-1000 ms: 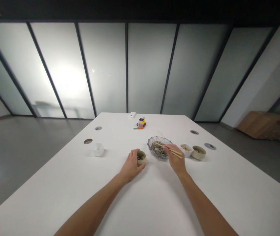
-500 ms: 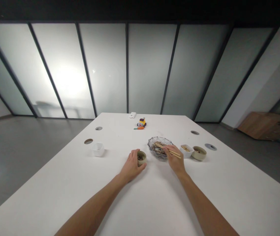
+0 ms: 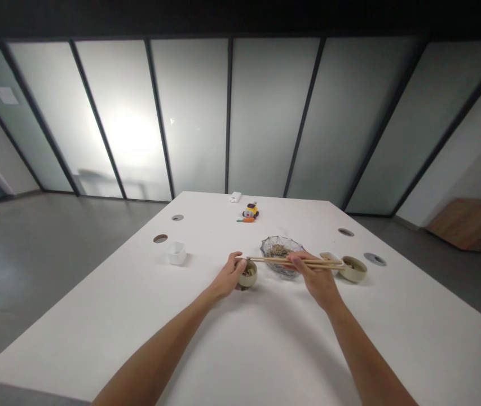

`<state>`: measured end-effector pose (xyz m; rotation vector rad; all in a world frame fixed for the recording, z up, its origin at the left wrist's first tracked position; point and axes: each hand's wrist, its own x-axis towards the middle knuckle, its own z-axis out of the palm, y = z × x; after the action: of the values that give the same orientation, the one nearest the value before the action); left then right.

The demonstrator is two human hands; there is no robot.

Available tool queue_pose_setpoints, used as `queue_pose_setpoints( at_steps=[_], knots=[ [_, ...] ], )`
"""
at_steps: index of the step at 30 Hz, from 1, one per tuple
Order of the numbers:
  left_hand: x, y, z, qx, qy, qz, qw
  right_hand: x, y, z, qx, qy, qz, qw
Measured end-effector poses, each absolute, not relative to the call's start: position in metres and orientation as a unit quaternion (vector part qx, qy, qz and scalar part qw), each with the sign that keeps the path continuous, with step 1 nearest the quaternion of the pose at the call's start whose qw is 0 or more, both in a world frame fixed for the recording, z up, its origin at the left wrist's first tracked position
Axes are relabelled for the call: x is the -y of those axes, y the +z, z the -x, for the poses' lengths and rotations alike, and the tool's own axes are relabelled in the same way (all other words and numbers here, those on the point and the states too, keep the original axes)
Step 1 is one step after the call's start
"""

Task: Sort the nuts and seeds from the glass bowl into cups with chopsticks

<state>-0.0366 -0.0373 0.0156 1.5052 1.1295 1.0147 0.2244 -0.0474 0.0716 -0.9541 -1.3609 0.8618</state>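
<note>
My left hand (image 3: 226, 278) grips a small beige bowl (image 3: 248, 280) by its left side, with the thumb at the rim; small brownish pieces show inside. My right hand (image 3: 317, 282) is closed round a pair of wooden chopsticks (image 3: 272, 260), which lie nearly level and point left. Their tips are at the small bowl's rim, close to my left thumb; whether they pinch anything is too small to tell. Behind the chopsticks stands a clear faceted glass bowl (image 3: 267, 248) holding many brown, dry-looking pieces.
Right of my right hand are a partly hidden white bowl (image 3: 328, 255) and another beige bowl (image 3: 353, 276) with contents. A white container (image 3: 176, 255) stands left. Farther back lie a yellow toy vehicle (image 3: 250, 211), an orange carrot-shaped item (image 3: 247, 220) and a white case (image 3: 235, 197).
The chopsticks have moved from inside the glass bowl leftward to the small bowl's rim, swinging level. My left hand's grip on the small bowl has shifted, thumb now at the rim. The view has turned slightly left.
</note>
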Motion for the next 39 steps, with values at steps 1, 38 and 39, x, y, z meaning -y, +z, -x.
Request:
queue_pose_setpoints(
  at_steps=[1,38,39],
  knots=[
    [0.037,0.015,0.037,-0.460,0.416,-0.617,0.485,0.050,0.075,-0.223,0.598,0.364,0.419,0.579],
    [0.039,0.015,0.036,-0.465,0.445,-0.646,0.411,0.059,0.083,-0.242,0.645,0.469,0.403,0.450],
    [0.038,0.014,0.036,-0.466,0.444,-0.644,0.413,0.058,0.083,-0.248,0.633,0.479,0.406,0.452]
  ],
)
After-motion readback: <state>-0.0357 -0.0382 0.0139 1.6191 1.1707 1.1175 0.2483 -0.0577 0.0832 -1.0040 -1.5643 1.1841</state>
